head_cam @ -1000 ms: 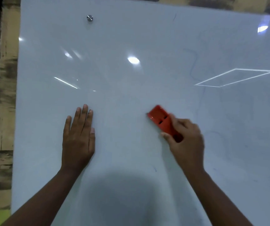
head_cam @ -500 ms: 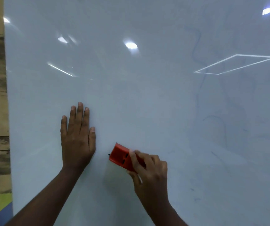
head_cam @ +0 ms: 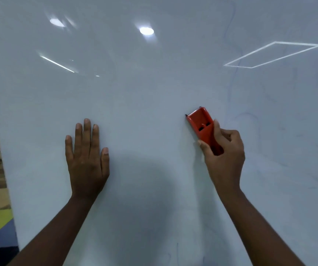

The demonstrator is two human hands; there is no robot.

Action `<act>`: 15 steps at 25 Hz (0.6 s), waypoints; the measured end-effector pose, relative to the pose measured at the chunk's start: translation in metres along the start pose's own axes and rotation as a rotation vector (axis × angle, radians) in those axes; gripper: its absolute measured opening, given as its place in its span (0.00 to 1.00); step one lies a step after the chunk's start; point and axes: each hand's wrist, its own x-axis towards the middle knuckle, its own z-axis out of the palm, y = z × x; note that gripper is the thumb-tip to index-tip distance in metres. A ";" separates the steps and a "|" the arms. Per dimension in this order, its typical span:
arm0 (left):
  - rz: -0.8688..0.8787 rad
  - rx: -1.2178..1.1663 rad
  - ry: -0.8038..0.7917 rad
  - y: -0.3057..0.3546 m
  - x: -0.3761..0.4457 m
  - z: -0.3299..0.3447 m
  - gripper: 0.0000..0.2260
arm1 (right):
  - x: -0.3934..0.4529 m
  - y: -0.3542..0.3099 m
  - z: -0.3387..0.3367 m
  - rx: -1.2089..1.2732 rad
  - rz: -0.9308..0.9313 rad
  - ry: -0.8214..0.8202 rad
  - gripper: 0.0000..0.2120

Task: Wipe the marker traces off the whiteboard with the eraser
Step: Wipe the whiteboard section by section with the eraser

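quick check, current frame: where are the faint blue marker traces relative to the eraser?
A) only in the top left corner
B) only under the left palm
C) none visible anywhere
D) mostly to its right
D: thin blue marker traces run down the whiteboard to the right of the red eraser gripped by the right hand; a few more faint strokes sit near the bottom edge.
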 end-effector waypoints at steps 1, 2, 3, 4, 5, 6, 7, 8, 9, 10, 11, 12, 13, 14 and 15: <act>-0.012 -0.008 -0.001 0.002 -0.003 0.000 0.26 | -0.013 0.000 0.004 -0.012 -0.023 -0.008 0.31; -0.022 -0.014 -0.004 0.003 -0.007 0.000 0.26 | -0.031 -0.002 0.009 -0.041 -0.056 -0.026 0.30; -0.028 -0.017 -0.005 0.004 -0.010 0.000 0.27 | -0.051 -0.004 0.015 -0.076 -0.095 -0.051 0.29; -0.031 -0.018 -0.004 0.005 -0.013 0.000 0.27 | -0.075 -0.008 0.022 -0.107 -0.140 -0.086 0.29; -0.034 -0.020 -0.005 0.006 -0.016 0.000 0.27 | -0.100 -0.012 0.028 -0.132 -0.196 -0.129 0.28; -0.036 -0.023 -0.007 0.006 -0.018 0.000 0.27 | -0.125 -0.014 0.034 -0.153 -0.260 -0.173 0.27; -0.036 -0.027 -0.013 0.006 -0.021 0.000 0.27 | -0.149 -0.016 0.040 -0.176 -0.323 -0.215 0.27; -0.031 -0.031 -0.019 0.006 -0.023 -0.001 0.27 | -0.169 -0.019 0.044 -0.197 -0.377 -0.256 0.27; -0.023 -0.035 -0.025 0.005 -0.025 -0.001 0.27 | -0.183 -0.021 0.046 -0.206 -0.413 -0.298 0.27; -0.017 -0.036 -0.031 0.005 -0.027 -0.001 0.28 | -0.187 -0.023 0.046 -0.201 -0.435 -0.341 0.27; -0.014 -0.035 -0.036 0.004 -0.030 -0.002 0.27 | -0.184 -0.023 0.044 -0.199 -0.452 -0.374 0.26; -0.013 -0.034 -0.040 0.003 -0.033 -0.002 0.27 | -0.177 -0.022 0.041 -0.211 -0.460 -0.387 0.26; -0.010 -0.035 -0.040 0.002 -0.037 -0.002 0.27 | -0.169 -0.018 0.036 -0.219 -0.431 -0.372 0.26; -0.005 -0.037 -0.038 0.002 -0.041 -0.002 0.27 | -0.161 -0.013 0.029 -0.209 -0.345 -0.326 0.26; -0.003 -0.041 -0.040 0.002 -0.045 -0.002 0.26 | -0.154 -0.004 0.021 -0.180 -0.195 -0.265 0.28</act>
